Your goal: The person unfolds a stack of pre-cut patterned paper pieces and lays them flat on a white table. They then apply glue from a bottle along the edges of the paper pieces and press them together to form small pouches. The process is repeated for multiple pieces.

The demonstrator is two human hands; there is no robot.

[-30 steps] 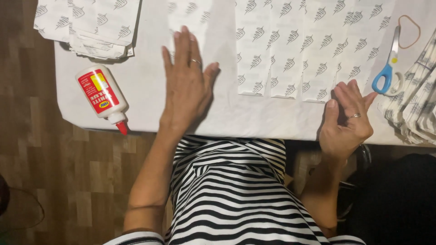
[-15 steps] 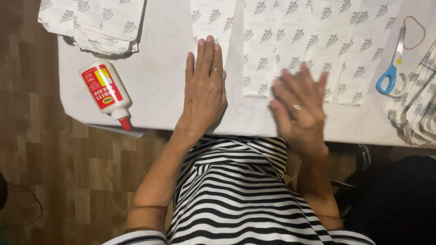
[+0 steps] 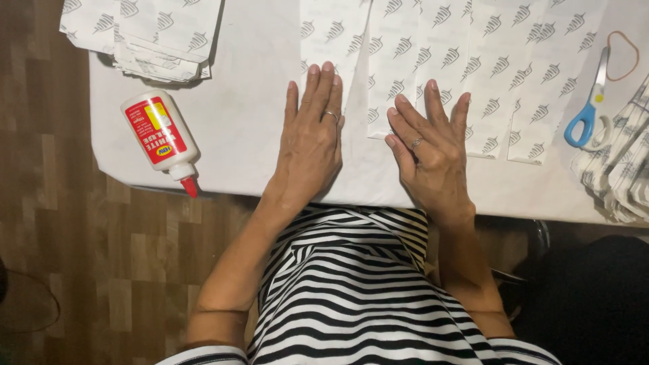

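Note:
My left hand [image 3: 312, 135] lies flat, fingers together, on the white table cover [image 3: 243, 122], its fingertips touching the bottom edge of a printed paper sheet [image 3: 331, 34]. My right hand [image 3: 429, 152] lies flat beside it with fingers spread, resting on the lower edge of another leaf-printed sheet [image 3: 405, 54]. Neither hand holds anything. Several more printed sheets [image 3: 534, 61] lie overlapping to the right.
A white glue bottle [image 3: 159, 135] with a red label and red tip lies at the table's left front edge. A stack of printed paper [image 3: 149, 34] sits far left, another stack [image 3: 622, 169] at right. Blue-handled scissors [image 3: 587, 108] and a rubber band [image 3: 622, 54] lie far right.
My right hand came in from the table's right front edge and now presses on the sheets beside my left hand. My left hand slid right and forward onto the paper.

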